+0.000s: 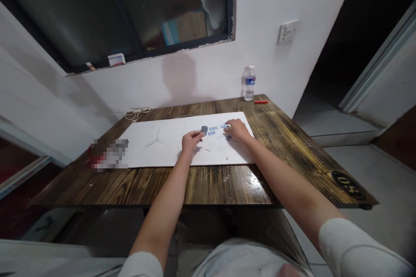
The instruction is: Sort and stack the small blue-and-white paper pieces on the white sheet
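Observation:
A white board [169, 147] lies on the wooden table [130, 186]. My left hand [193, 139] is closed at the board's middle, fingertips pinching a small dark stack of blue-edged pieces [204, 130]. Just right of it, small blue-and-white pieces [212, 131] lie flat on the board. My right hand [236, 130] is over the board's right part, its fingertips at another blue-and-white piece [224, 126]; whether they grip it is too small to tell. A small dark-blue piece [228, 137] lies just below those fingers. A short dark stick [207, 150] rests nearer me.
A water bottle [249, 84] and a red pen-like object [261, 102] stand and lie at the back right. A coiled white cord [138, 113] is at the back left. A blurred red and grey item [110, 154] covers the board's left edge.

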A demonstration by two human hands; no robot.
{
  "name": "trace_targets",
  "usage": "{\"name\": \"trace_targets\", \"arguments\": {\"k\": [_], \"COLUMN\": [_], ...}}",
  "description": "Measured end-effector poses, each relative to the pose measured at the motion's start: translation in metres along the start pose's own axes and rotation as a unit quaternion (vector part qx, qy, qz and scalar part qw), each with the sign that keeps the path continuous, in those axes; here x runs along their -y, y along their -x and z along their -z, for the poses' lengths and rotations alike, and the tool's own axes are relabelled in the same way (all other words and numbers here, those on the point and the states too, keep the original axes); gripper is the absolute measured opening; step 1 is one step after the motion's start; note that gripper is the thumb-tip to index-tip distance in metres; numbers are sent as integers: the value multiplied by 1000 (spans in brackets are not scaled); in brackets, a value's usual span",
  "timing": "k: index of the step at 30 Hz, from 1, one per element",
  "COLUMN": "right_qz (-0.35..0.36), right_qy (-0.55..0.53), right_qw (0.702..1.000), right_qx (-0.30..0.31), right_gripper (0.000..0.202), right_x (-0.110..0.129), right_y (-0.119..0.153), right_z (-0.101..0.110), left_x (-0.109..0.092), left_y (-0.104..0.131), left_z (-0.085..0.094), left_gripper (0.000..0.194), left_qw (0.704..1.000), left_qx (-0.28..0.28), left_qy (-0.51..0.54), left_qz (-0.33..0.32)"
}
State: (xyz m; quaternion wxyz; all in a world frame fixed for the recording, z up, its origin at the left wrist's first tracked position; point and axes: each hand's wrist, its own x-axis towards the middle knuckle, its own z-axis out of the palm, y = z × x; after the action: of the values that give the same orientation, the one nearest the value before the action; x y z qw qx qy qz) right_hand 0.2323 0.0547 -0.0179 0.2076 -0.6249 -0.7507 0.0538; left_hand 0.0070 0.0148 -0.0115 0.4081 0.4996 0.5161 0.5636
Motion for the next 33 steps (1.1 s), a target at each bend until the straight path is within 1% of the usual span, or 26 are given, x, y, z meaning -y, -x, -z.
{"name": "trace_targets", "arguments": {"k": [2, 5, 10, 14, 17, 22, 25, 28, 31, 33], "right_qz": [22, 38, 50, 71, 89, 101, 117, 112, 90, 90], "right_qy": [14, 37, 67, 98, 108, 75, 40, 12, 16, 23], "right_qw": [999, 997, 995, 991, 989, 992, 992, 994, 996, 996], "right_qx": [23, 54, 56, 57, 45, 12, -12, -2, 12, 13], "right_gripper": [40, 35, 27, 28, 30, 32, 38, 43, 37, 32], "right_x": [0, 1, 6, 5, 4, 2, 0, -2, -2, -1], "right_y": [1, 2, 3, 0, -1, 2, 3, 3, 2, 2], "right_z": [-3, -2, 4, 1, -3, -7, -12, -16, -15, -13], "left_x": [-1, -1, 1, 2, 1, -1, 0, 2, 3, 3], "left_y": [0, 1, 0, -1, 0, 1, 1, 0, -1, -1], "left_z": [0, 1, 1, 1, 0, 0, 0, 0, 0, 0], "left_gripper": [36, 34, 34, 34, 33, 32, 32, 34, 34, 33], "left_qw": [1000, 1000, 1000, 1000, 1000, 1000, 1000, 1000, 1000, 1000], "left_qx": [1, 2, 0, -5, -7, -5, -2, 0, -2, -1], "left_qy": [-1, -6, -4, -2, -8, -8, -7, -5, -4, -1], "left_qz": [-1, -2, -2, 1, 0, -4, -5, -3, 0, -1]}}
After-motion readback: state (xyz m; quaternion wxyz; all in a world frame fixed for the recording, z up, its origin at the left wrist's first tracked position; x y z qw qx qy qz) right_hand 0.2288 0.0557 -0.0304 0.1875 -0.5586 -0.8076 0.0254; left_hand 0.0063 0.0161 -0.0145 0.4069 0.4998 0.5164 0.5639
